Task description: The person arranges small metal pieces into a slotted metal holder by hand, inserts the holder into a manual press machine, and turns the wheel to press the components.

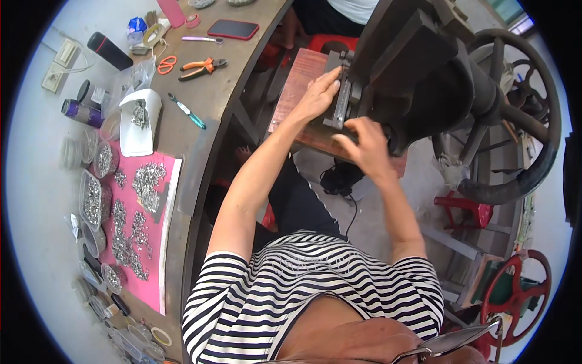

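Note:
A dark metal press (418, 79) stands ahead of me, with a narrow slotted metal die (342, 100) at its base. My left hand (319, 96) lies flat along the die's left side, its fingers stretched out toward the far end. At the near end of the die is my right hand (368, 145), thumb and forefinger apart; its other fingers are partly hidden and slightly blurred. No held object shows in either hand. Under the die, a reddish wooden board (297, 79) forms the work surface.
A large black handwheel (548, 130) rises at the right. On the bench at left, small silvery metal pieces (130, 242) lie on a pink sheet (159, 267), near a white scoop (151, 142), orange-handled cutters (203, 68) and a phone (233, 29). Another person (330, 18) sits beyond.

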The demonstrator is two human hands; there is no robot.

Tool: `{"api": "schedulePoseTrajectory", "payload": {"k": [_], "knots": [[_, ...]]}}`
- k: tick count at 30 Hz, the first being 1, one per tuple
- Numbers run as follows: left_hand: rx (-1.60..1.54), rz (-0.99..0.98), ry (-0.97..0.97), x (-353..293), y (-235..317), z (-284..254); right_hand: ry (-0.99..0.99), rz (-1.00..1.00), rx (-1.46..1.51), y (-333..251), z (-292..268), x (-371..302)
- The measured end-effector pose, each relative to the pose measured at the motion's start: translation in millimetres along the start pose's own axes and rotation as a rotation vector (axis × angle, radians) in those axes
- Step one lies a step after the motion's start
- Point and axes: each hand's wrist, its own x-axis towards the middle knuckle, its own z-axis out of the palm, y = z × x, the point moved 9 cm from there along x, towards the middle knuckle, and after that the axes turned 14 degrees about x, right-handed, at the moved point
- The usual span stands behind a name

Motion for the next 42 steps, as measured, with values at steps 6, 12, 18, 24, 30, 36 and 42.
{"api": "schedulePoseTrajectory", "payload": {"k": [6, 12, 18, 24, 30, 36, 42], "knots": [[0.133, 0.032, -0.156, -55.2, 44.9, -19.3, 0.942, -0.686, -0.080, -114.0, -282.1, -107.4], [0.342, 0.116, -0.114, -71.1, 48.2, -7.2, 0.954, 0.187, -0.130, 2.5, -250.5, -124.7], [0.393, 0.159, -0.099, -68.9, 54.6, -8.6, 0.856, 0.260, 0.154, -10.1, -302.1, -102.9], [0.440, 0.176, -0.085, -48.2, 54.1, -4.0, 0.554, 0.461, 0.129, -14.4, -386.4, -12.0], [0.570, 0.224, -0.136, -32.3, 59.0, 7.7, 0.386, 0.588, 0.208, 2.4, -428.0, 44.3], [0.533, 0.228, -0.104, -26.6, 56.3, 9.6, 0.363, 0.588, 0.124, 9.6, -438.6, 57.4], [0.504, 0.230, -0.079, -21.0, 55.9, 10.5, 0.371, 0.574, 0.176, 8.7, -435.2, 44.7]]}}
